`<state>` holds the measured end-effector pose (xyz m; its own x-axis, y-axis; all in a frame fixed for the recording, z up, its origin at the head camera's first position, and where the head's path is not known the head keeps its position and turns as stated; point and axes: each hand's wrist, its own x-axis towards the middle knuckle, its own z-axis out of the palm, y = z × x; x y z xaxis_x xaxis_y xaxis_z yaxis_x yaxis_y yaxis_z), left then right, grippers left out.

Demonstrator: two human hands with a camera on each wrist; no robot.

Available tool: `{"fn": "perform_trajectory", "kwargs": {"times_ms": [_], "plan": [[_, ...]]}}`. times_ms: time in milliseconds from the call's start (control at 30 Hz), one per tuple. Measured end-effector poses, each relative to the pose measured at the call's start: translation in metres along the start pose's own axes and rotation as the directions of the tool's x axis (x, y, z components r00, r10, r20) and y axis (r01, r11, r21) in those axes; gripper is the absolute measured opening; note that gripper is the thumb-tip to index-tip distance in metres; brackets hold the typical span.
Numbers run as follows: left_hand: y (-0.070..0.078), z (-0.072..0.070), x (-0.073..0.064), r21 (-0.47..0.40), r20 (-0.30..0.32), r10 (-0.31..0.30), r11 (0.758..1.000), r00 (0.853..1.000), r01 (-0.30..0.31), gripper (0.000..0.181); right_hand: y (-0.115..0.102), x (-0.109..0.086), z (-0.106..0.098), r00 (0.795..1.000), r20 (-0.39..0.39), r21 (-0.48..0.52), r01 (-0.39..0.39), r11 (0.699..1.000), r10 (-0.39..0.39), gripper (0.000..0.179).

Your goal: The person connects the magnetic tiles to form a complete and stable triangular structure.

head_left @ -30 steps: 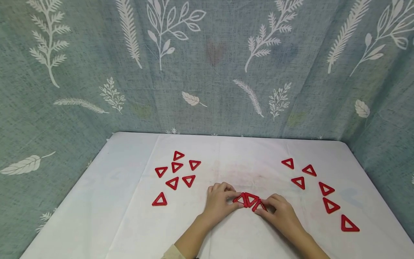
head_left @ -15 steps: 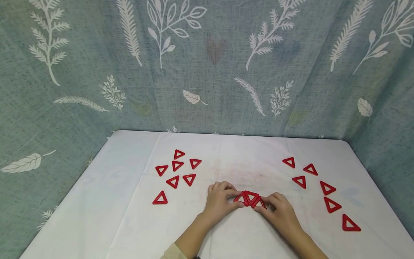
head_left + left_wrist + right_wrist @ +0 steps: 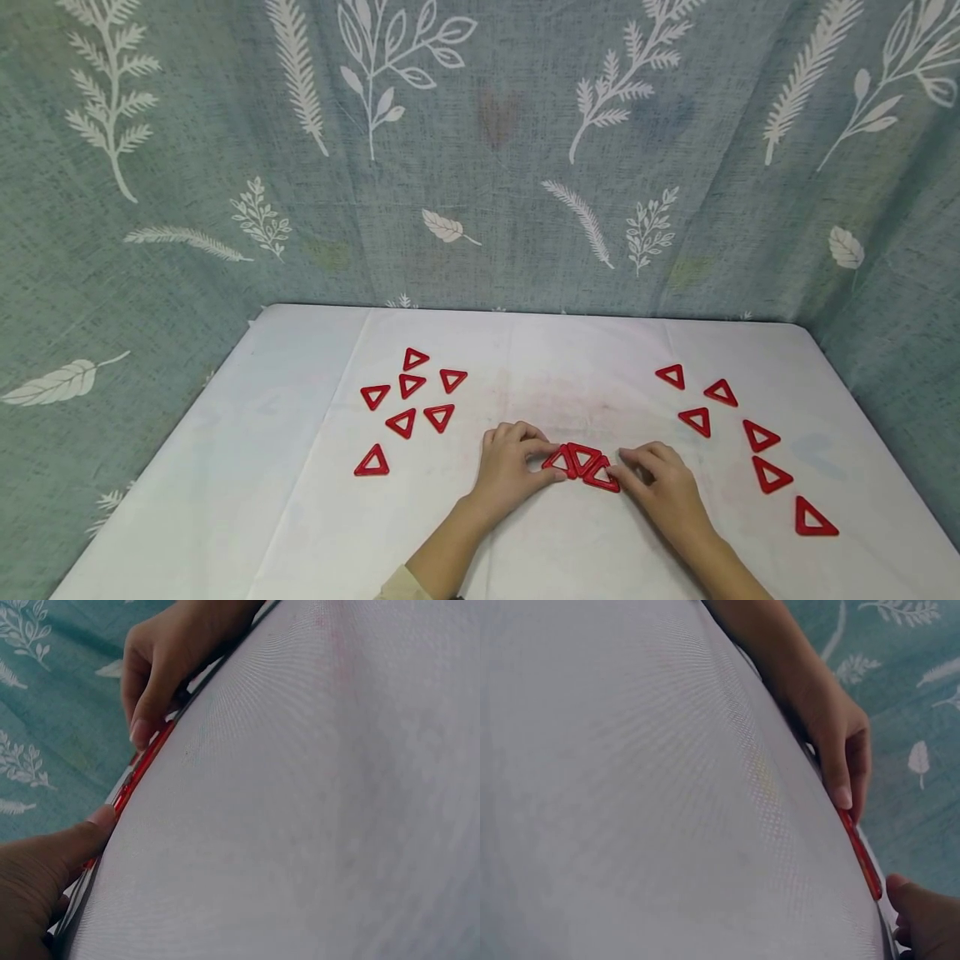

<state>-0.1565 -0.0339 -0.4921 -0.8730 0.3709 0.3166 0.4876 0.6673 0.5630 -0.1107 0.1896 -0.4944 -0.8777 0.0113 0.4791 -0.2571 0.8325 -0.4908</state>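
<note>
The left hand (image 3: 512,462) pinches the left red triangular frame (image 3: 567,463), at nine o'clock of the middle frame (image 3: 586,448). At four o'clock lies the right frame (image 3: 602,486); beside it the right hand (image 3: 666,490) holds thumb and forefinger narrowly apart, contact unclear.

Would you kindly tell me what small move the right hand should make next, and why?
Probably the right hand should reach for the nearest loose triangle: its grip looks open beside the joined row, while the left hand pinches the other end, apparently steadying it.
</note>
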Motion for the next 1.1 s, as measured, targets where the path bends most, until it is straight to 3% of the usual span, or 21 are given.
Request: {"fn": "perform_trajectory", "kwargs": {"times_ms": [267,500,800,933,1100], "plan": [[0.001,-0.001,0.0,-0.016,-0.005,0.0,1.0,1.0,0.0,0.036,0.013,-0.002,-0.013,0.999,-0.051,-0.005,-0.014,1.0,0.013,0.035],[0.001,-0.002,0.0,-0.018,0.009,-0.013,1.0,1.0,0.013,0.034,0.028,-0.006,-0.04,0.993,-0.075,0.052,-0.09,0.995,0.094,0.037],[-0.001,-0.002,0.001,-0.019,0.0,-0.005,1.0,1.0,0.005,0.035,0.052,-0.012,-0.069,0.993,-0.044,0.07,-0.108,0.992,0.111,0.044],[-0.002,-0.002,0.001,-0.02,0.011,-0.013,1.0,1.0,0.014,0.035,0.062,-0.015,-0.082,0.994,0.008,0.07,-0.108,0.992,0.108,0.048],[-0.001,-0.003,0.0,-0.036,0.029,-0.025,0.999,0.999,0.026,0.033,0.076,-0.023,-0.1,0.984,0.073,0.019,-0.164,0.986,0.163,0.046]]}}
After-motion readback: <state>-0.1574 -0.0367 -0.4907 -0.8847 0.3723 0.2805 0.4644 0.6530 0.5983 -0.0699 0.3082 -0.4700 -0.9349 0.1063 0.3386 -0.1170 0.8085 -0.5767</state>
